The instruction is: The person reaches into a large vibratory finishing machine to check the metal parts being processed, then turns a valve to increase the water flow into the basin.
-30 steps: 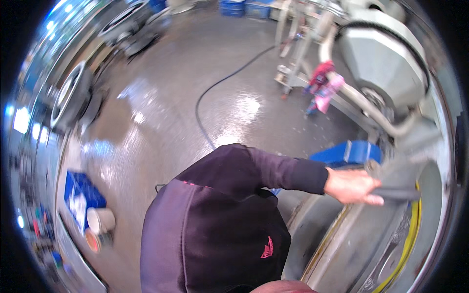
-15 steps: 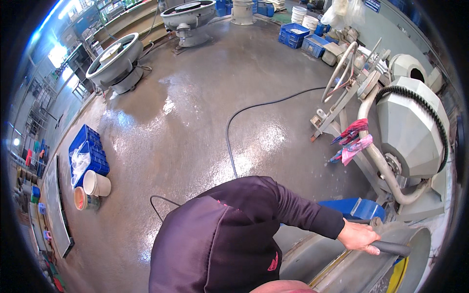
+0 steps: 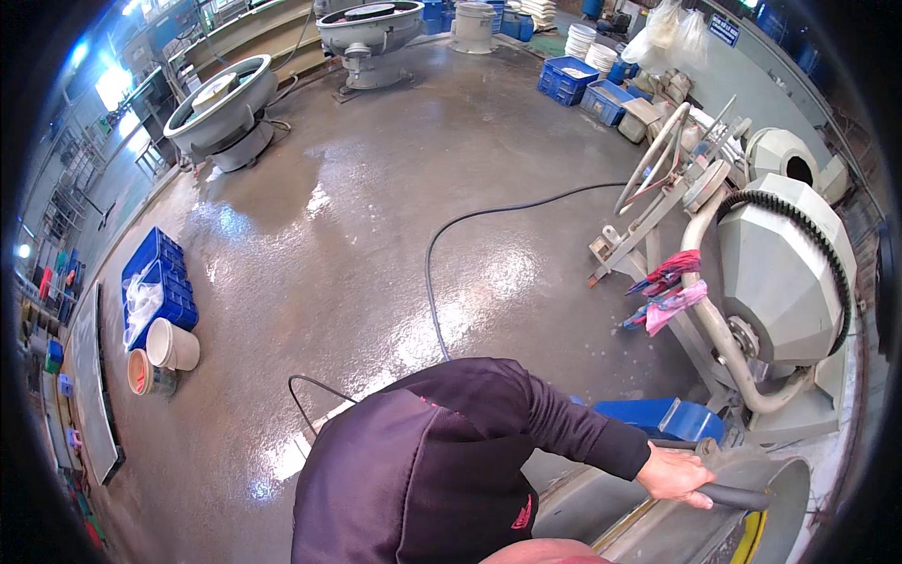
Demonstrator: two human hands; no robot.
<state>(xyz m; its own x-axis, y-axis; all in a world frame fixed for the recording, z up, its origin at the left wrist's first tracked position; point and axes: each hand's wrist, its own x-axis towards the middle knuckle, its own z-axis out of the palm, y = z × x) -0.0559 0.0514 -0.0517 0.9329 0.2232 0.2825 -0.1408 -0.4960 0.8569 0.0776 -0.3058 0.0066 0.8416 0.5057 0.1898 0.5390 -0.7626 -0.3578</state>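
My left arm [image 3: 583,428], in a dark sleeve, reaches to the right across the lower part of the view. My left hand [image 3: 672,473] is closed around a thick black tubular bar [image 3: 736,496], its end sticking out beyond the fingers. The bar lies over a round grey metal vessel [image 3: 787,479]. Inside its rim shows a yellow strip [image 3: 750,538]. Just beyond the hand is a blue machine cover [image 3: 658,418]. My dark jacket hides part of the vessel. My right hand is not in view.
A faceted pale drum machine [image 3: 785,273] with red and pink cloths [image 3: 672,299] tied to its frame stands right. A black hose [image 3: 430,263] crosses the wet floor [image 3: 329,254]. Blue crates [image 3: 160,282] and a white bucket [image 3: 172,345] stand left; bowl-shaped machines [image 3: 221,108] stand far left.
The view has shifted slightly, so the arm, vessel and drum machine at the right appear a little lower and farther left. My left hand keeps its grip on the black bar.
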